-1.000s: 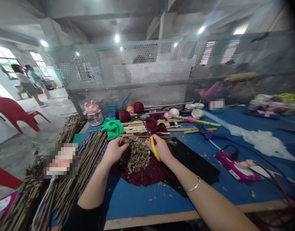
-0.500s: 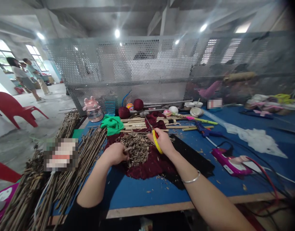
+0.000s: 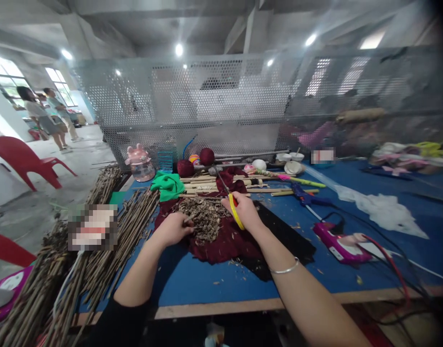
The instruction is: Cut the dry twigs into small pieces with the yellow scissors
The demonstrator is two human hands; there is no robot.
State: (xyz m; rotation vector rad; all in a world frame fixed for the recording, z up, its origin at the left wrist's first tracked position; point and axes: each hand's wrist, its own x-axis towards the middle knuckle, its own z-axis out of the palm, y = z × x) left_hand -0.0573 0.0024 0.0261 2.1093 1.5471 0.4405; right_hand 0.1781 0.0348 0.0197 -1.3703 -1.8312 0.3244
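A heap of dry brown cuttings (image 3: 203,215) lies on a dark red cloth (image 3: 225,241) on the blue table (image 3: 214,284). My left hand (image 3: 174,229) is closed at the heap's left edge, pinching a short dry stick. My right hand (image 3: 243,210) grips yellow-handled scissors (image 3: 231,202) at the heap's right edge, blades pointing up and away. A silver bangle (image 3: 286,268) sits on my right wrist.
Bundles of long dry stalks (image 3: 98,250) fill the table's left side. Behind the heap lie a green cloth (image 3: 169,185), pale sticks (image 3: 214,185) and dark red yarn balls (image 3: 196,162). At right lie a pink glue gun (image 3: 337,243) with cables and white fabric (image 3: 384,209). A perforated metal screen (image 3: 221,106) backs the table. Red chairs and people stand far left.
My left hand has slid from the top of the heap down to its lower left edge. The heap now lies flatter. My right hand with the scissors has barely moved.
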